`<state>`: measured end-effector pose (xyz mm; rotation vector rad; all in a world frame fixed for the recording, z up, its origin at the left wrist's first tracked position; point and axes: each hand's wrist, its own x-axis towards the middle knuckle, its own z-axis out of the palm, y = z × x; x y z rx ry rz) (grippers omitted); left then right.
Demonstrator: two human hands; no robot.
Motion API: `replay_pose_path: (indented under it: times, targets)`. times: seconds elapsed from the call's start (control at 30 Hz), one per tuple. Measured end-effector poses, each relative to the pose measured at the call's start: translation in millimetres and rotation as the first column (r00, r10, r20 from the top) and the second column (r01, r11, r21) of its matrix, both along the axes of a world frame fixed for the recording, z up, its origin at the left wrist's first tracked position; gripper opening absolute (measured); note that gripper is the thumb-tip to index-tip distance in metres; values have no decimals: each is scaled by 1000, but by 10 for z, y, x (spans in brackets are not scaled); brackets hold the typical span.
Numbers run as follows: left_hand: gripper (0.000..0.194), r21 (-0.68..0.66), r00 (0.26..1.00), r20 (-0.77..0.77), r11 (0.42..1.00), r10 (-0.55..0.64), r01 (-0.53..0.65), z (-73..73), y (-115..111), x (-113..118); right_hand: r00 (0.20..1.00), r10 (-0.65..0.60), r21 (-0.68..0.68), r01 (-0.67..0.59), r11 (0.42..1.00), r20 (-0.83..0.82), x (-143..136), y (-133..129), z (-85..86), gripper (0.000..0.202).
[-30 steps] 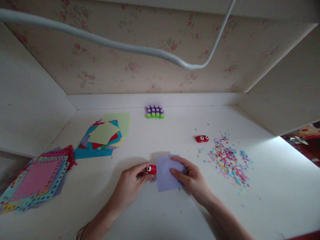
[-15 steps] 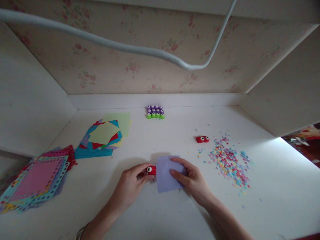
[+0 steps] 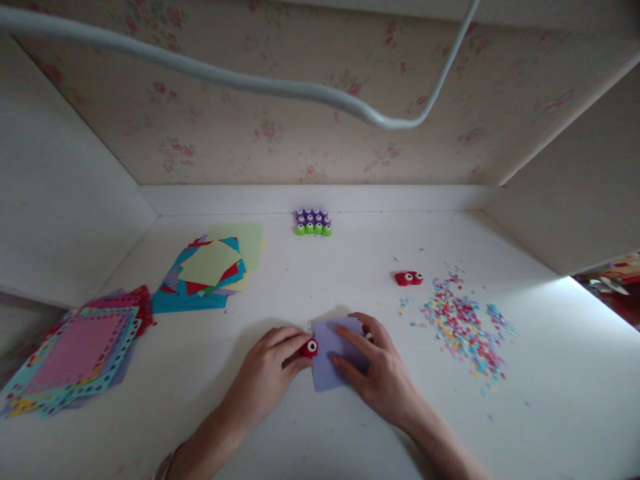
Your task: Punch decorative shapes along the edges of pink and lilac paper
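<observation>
A red paper punch [image 3: 309, 347] with a white and black top sits at the left edge of a purple paper square [image 3: 327, 353]. My left hand [image 3: 270, 363] is closed around the punch, fingers above and thumb below. The paper's right part lies under the fingers of my right hand [image 3: 377, 367], which grips it near its right side. Two more red punches [image 3: 409, 278] stand side by side to the right, beyond my right hand.
Colourful confetti [image 3: 465, 320] is scattered at the right. Purple and green punches [image 3: 313, 223] stand in rows at the back. Plain coloured sheets [image 3: 193, 303] and hole-edged sheets [image 3: 80, 350] are piled at the left. A white cable [image 3: 295, 90] hangs across the top.
The red punch has moved slightly right and down and its eye-like top has turned. My right hand's fingers have shifted left over the paper, which is slightly tilted and lower.
</observation>
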<state>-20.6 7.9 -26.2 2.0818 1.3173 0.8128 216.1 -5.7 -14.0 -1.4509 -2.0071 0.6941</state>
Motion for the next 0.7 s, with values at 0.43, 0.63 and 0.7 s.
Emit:
replay_pose_path:
  times: [0.43, 0.63, 0.7]
  targets:
    - [26, 4, 997, -68, 1000, 21, -21, 53, -99, -51, 925, 181, 121, -232, 965, 334, 94, -4, -67, 45]
    - [23, 0, 997, -63, 999, 42, -42, 104, -80, -27, 921, 201, 103, -247, 963, 333, 103, 4, -67, 45]
    - [23, -5, 998, -59, 999, 34, -35, 109, -70, -36, 918, 197, 103, -245, 964, 345, 108, 10, -69, 43]
